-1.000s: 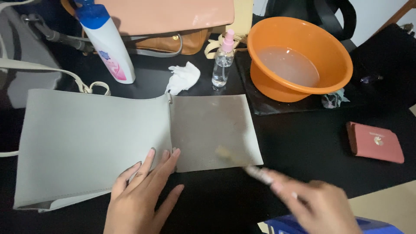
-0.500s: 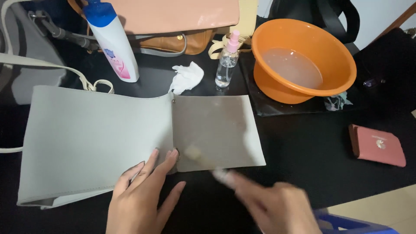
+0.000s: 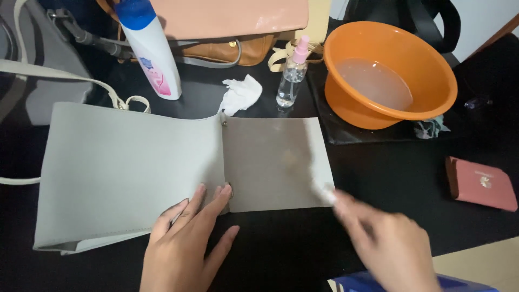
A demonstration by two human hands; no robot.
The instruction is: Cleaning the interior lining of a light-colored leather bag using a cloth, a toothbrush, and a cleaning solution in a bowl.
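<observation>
- Since half a second ago, the right hand has swung rightward across the grey bag flap; it is blurred, closed around a thin brush whose tip lies on the flap.
- Left hand lies flat, fingers spread, pressing the grey bag at the flap's hinge, on the black counter.
- Behind the bag stand a white bottle with a blue cap and pink label, and a clear spray bottle with a pink top.
- An orange basin holding water sits far right of those.
- A red wallet lies at the right edge.
</observation>
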